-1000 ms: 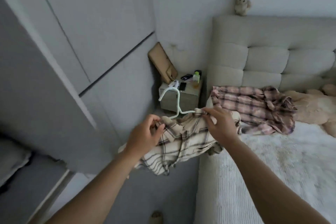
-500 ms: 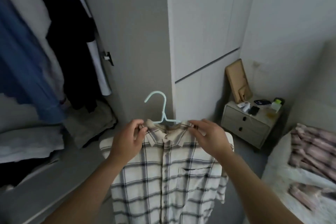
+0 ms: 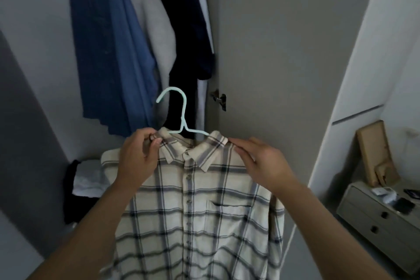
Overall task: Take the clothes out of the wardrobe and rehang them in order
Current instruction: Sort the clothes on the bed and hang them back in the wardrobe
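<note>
1. Right now we hold the cream plaid shirt [image 3: 200, 211] up in front of the open wardrobe [image 3: 261, 52], buttoned, front facing us, hanging straight down from its shoulders.
2. Shirt sits on a pale mint hanger [image 3: 181, 118]; hook points left, upright, above the collar and not hooked on anything we can see.
3. Our left hand [image 3: 138, 157] pinches the left collar/shoulder edge of the shirt, thumb and fingers curled on the fabric.
4. Our right hand [image 3: 261, 161] pinches the right shoulder just beside the collar, fingertips closed on the cloth.
5. Behind the hanger hook hang a blue garment [image 3: 109, 52], a grey garment [image 3: 152, 29] and a dark navy garment [image 3: 188, 29], side by side, inside the wardrobe.
6. Low left in the wardrobe lies a folded pile [image 3: 84, 184], white and black cloth; details too dark to tell.
7. Far right a small drawer nightstand [image 3: 377, 223] stands by the wall, small items on top, a tan flat board [image 3: 372, 150] leaning upright behind them.
</note>
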